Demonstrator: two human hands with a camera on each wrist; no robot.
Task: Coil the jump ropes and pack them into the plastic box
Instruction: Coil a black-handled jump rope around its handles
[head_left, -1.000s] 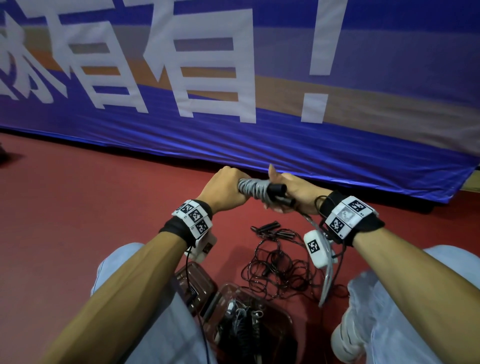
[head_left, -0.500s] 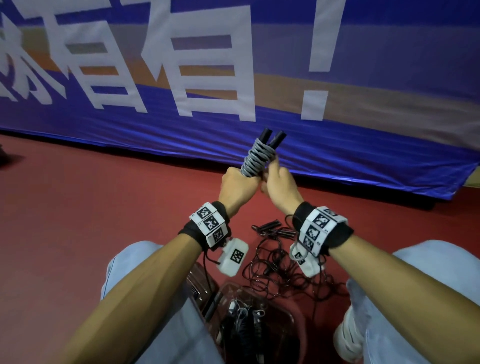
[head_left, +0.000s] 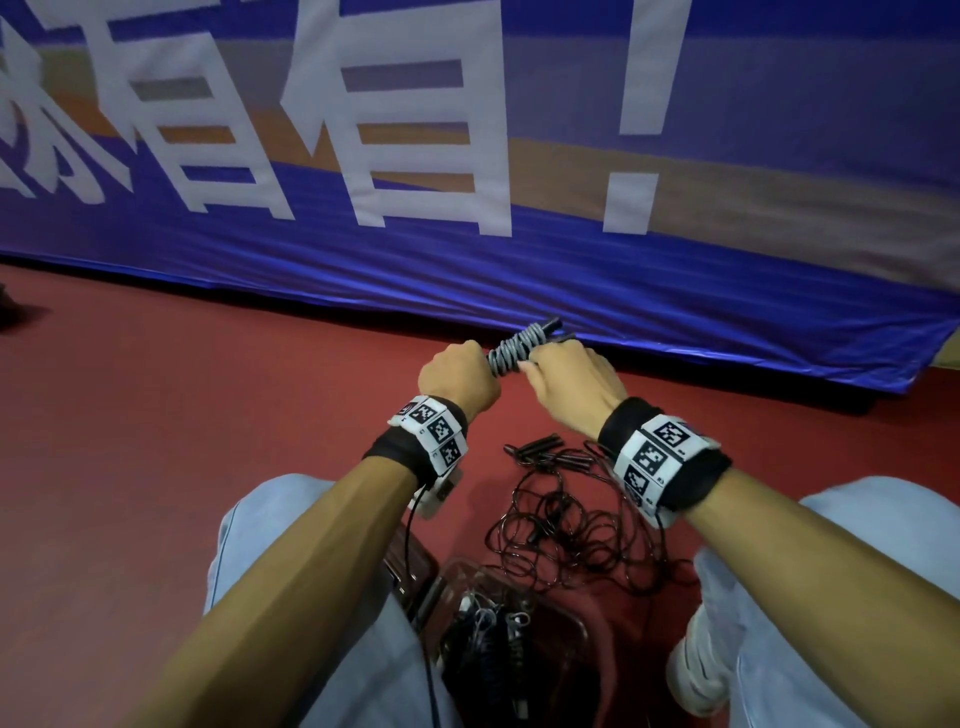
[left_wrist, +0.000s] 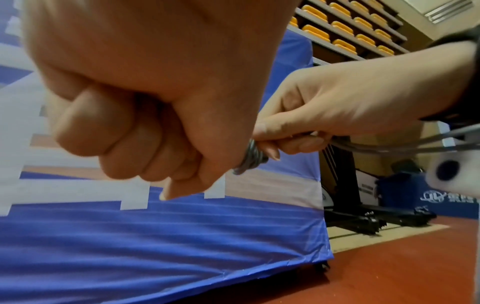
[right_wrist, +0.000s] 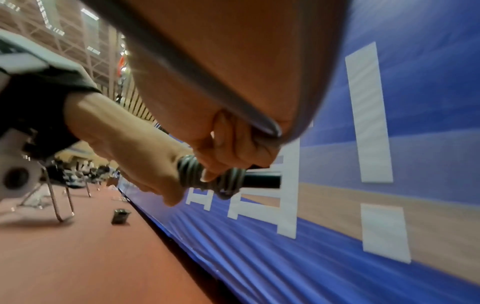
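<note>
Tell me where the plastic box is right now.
In the head view the plastic box sits on the red floor between the person's knees, just nearer than the loose tangle of black ropes.

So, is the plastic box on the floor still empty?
No, the plastic box already holds dark coiled jump ropes, seen in the head view.

Floor: red-brown, smooth surface.
Loose ropes: black, tangled pile on the floor between the person's knees; black handles at the far end.
Plastic box: clear, on the floor just beside the pile, nearer the person; dark ropes inside.
Banner: blue, its lower edge meets the floor.
</note>
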